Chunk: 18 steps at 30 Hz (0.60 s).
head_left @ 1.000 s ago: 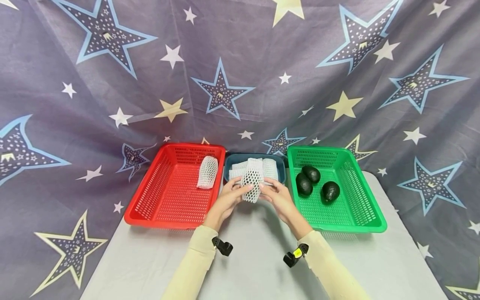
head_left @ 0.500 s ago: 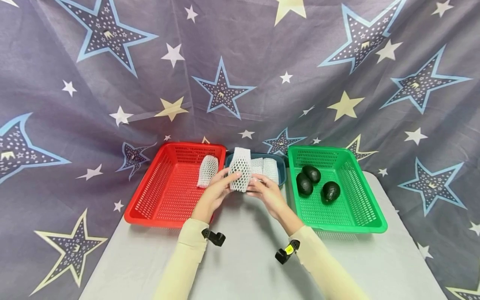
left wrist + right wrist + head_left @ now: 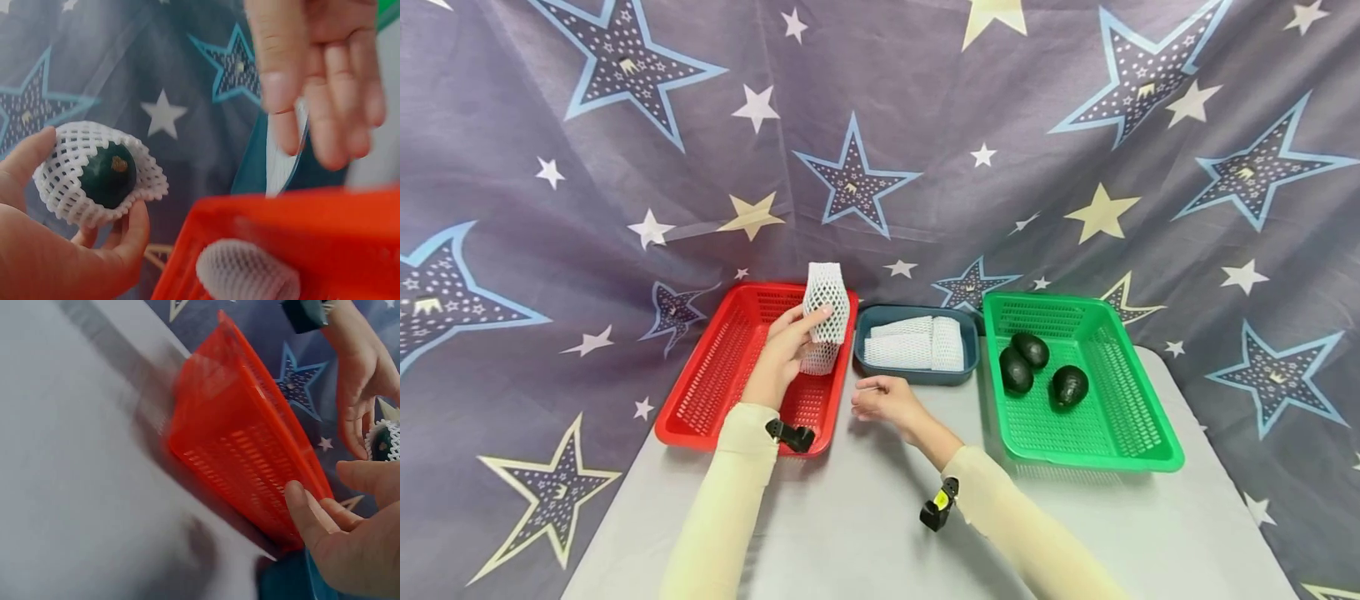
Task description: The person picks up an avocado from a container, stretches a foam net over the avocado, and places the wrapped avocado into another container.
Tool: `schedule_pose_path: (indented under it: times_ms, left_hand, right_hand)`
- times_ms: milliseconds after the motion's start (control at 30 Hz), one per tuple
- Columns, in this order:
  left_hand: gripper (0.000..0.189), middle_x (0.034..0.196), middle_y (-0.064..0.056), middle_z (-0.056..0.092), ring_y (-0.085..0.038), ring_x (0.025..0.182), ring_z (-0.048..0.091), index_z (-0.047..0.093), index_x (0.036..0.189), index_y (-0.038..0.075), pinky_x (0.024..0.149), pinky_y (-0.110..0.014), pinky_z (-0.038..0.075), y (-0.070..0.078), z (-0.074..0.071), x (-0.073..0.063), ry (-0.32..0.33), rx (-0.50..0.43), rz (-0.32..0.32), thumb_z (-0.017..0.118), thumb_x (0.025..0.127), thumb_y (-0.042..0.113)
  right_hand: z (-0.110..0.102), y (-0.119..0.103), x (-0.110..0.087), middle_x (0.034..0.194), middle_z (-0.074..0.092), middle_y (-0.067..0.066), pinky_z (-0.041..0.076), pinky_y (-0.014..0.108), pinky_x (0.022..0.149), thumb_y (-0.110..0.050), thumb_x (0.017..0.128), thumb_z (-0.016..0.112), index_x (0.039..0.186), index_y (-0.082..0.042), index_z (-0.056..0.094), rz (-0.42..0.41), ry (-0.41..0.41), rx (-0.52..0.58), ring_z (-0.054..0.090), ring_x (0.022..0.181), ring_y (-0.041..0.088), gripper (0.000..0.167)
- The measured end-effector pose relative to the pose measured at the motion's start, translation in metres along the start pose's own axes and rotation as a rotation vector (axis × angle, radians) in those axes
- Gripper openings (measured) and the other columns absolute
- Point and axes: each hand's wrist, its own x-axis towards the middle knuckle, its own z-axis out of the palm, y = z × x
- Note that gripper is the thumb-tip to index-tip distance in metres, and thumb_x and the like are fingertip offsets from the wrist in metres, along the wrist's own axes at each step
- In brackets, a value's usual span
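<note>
Net-wrapped avocado (image 3: pixel 826 300) is hanging above the right side of the red basket (image 3: pixel 703 385), left hand (image 3: pixel 782 347) gripping it, dark end showing through the net's mouth. Right hand (image 3: pixel 887 402) is hovering over the surface (image 3: pixel 865 517) near the basket, fingers relaxed, loosely bent, holding nothing. Second netted piece (image 3: pixel 244 269) is lying in the red basket; blue tray (image 3: pixel 917 377) is holding white foam nets (image 3: pixel 901 350), green basket (image 3: pixel 1060 435) three dark avocados (image 3: pixel 1070 386).

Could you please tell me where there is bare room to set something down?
Bare: the table between the sleeves, and the green basket right of its avocados. Crowded: the blue tray, mostly covered by foam nets, and the red basket's right side, where another net lies near the netted avocado in the left hand.
</note>
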Motion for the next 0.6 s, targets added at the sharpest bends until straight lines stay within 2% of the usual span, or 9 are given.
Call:
schedule_pose_path:
  times_ms: [100, 200, 333, 467, 600]
  left_hand:
    - [0.061, 0.091, 0.011, 0.07, -0.017, 0.108, 0.066, 0.05, 0.146, 0.01, 0.106, -0.036, 0.049, 0.006, -0.013, 0.005, 0.055, 0.015, -0.018, 0.076, 0.093, 0.021]
    - [0.054, 0.085, 0.013, 0.07, -0.01, 0.092, 0.068, 0.056, 0.139, 0.011, 0.094, -0.03, 0.054, 0.008, -0.024, 0.011, 0.103, 0.037, -0.04, 0.078, 0.09, 0.021]
    - [0.038, 0.078, 0.012, 0.071, -0.006, 0.077, 0.067, 0.062, 0.121, 0.014, 0.08, -0.025, 0.053, 0.007, -0.036, 0.019, 0.142, 0.053, -0.083, 0.08, 0.088, 0.019]
    - [0.028, 0.074, 0.011, 0.07, -0.006, 0.075, 0.066, 0.063, 0.111, 0.016, 0.074, -0.024, 0.052, 0.004, -0.045, 0.023, 0.17, 0.063, -0.121, 0.08, 0.088, 0.017]
    - [0.024, 0.075, 0.01, 0.07, -0.007, 0.075, 0.065, 0.065, 0.106, 0.016, 0.07, -0.022, 0.053, 0.003, -0.052, 0.027, 0.18, 0.091, -0.146, 0.08, 0.088, 0.018]
  right_hand:
    - [0.008, 0.004, 0.005, 0.106, 0.072, 0.029, 0.062, 0.04, 0.084, 0.002, 0.092, 0.066, 0.126, 0.017, 0.056, 0.038, 0.002, -0.008, 0.076, 0.086, 0.028, 0.039]
    - [0.015, 0.007, 0.01, 0.102, 0.073, 0.028, 0.06, 0.046, 0.088, 0.002, 0.093, 0.066, 0.123, 0.017, 0.058, 0.069, -0.013, 0.016, 0.076, 0.081, 0.026, 0.034]
    - [0.023, 0.008, 0.014, 0.091, 0.075, 0.023, 0.058, 0.05, 0.091, 0.002, 0.094, 0.066, 0.119, 0.015, 0.061, 0.098, -0.016, 0.059, 0.073, 0.07, 0.017, 0.029]
    - [0.03, 0.008, 0.018, 0.08, 0.073, 0.013, 0.061, 0.046, 0.085, 0.005, 0.092, 0.066, 0.117, 0.016, 0.06, 0.1, 0.006, 0.074, 0.069, 0.062, 0.012, 0.028]
    - [0.034, 0.007, 0.018, 0.076, 0.069, 0.008, 0.063, 0.04, 0.077, 0.007, 0.091, 0.064, 0.119, 0.017, 0.058, 0.1, 0.028, 0.075, 0.068, 0.061, 0.012, 0.03]
